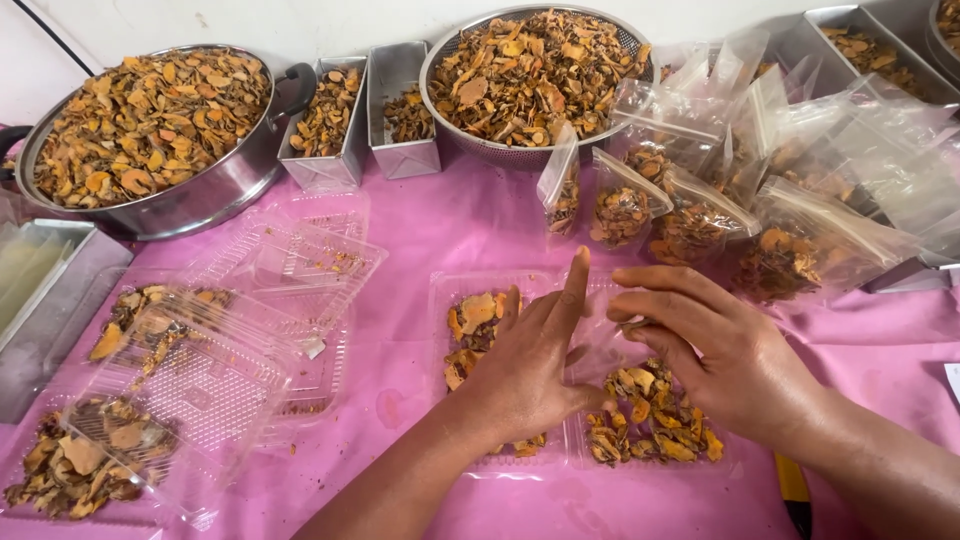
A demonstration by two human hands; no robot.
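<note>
Fingers [570, 300] of the left hand [525, 365] stretched flat and close together, pressing down on the clear hinged container [590, 455] at lower centre of the frame; nothing gripped. Fingers [660, 300] of the right hand [715, 350] curled narrow, tips meeting the left hand's over the container's middle fold, perhaps pinching the thin plastic there, though hard to tell for certain.

Head view: container lying open on the pink tablecloth [450, 220], long axis running left to right across the frame, directly beneath both hands. Dried orange-brown slices [650, 420] in the right half, just below the right hand; more slices [470, 320] in the left half, partly under the left palm. Both hands equally close, meeting at the centre line.

Upper frame: large metal pot [200, 195] at upper left, metal colander [530, 150] at upper centre, both heaped with slices. Filled clear bags [690, 225] right of centre, behind the hands. Stacked empty clear containers [260, 300] at left.
</note>
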